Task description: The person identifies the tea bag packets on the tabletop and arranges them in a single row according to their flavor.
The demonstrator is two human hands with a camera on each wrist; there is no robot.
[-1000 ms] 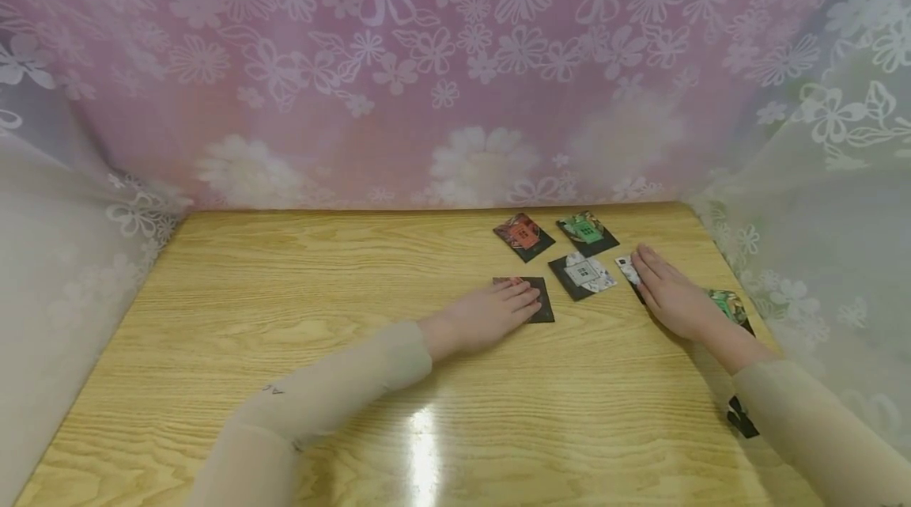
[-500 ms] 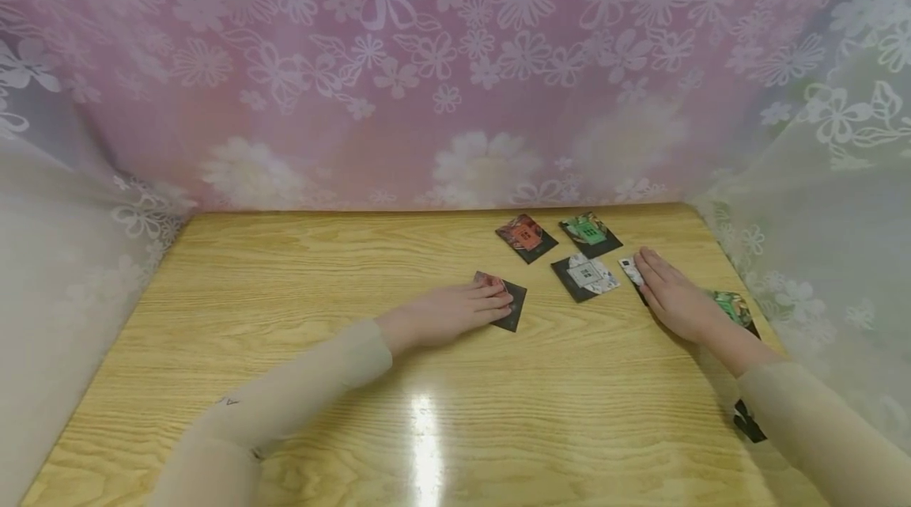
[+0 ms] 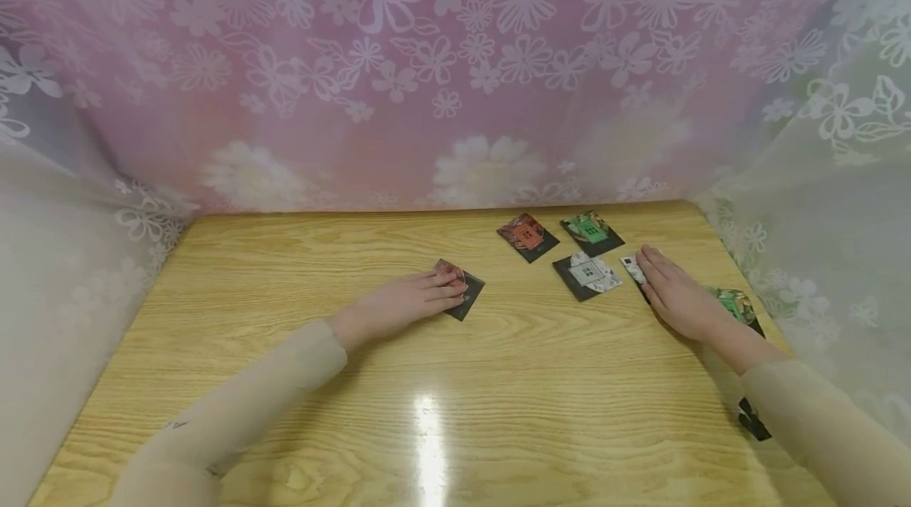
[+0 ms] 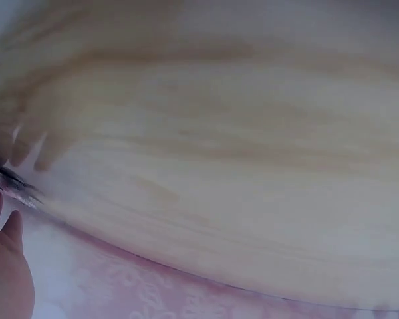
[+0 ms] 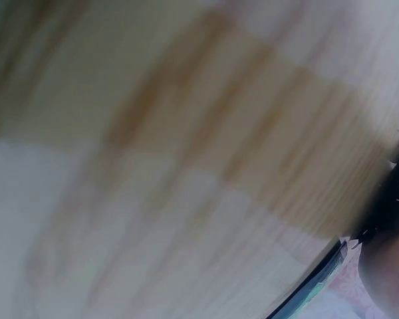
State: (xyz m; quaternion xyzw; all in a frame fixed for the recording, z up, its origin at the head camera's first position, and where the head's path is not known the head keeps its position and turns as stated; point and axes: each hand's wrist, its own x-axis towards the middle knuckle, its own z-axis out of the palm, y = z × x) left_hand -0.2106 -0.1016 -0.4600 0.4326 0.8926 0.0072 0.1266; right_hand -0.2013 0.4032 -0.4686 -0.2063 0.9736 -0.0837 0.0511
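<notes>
My left hand (image 3: 400,304) lies with straight fingers across a flat square packet, black with a red patterned part (image 3: 466,303), left of the other packets. Its fingers hide much of the red side. At the right, my right hand (image 3: 678,300) rests with straight fingers on a black-and-white packet (image 3: 630,269), most of which is hidden beneath it. Between the hands lies another black-and-white packet (image 3: 587,276). Behind it are a red-and-black packet (image 3: 527,236) and a green-and-black packet (image 3: 592,232). In the left wrist view, only fingers (image 4: 12,232) and a packet's edge show at the left.
A second green-and-black packet (image 3: 740,308) lies by the right forearm, partly covered. Further forward, a black item (image 3: 753,420) shows beside the right sleeve. The wooden table (image 3: 285,254) ends at a pink flowered curtain (image 3: 455,80), with pale cloth on both sides.
My left hand has slid the red-and-black packet leftward across the table, turning it slightly and drawing it away from the others. The right hand has stayed in place.
</notes>
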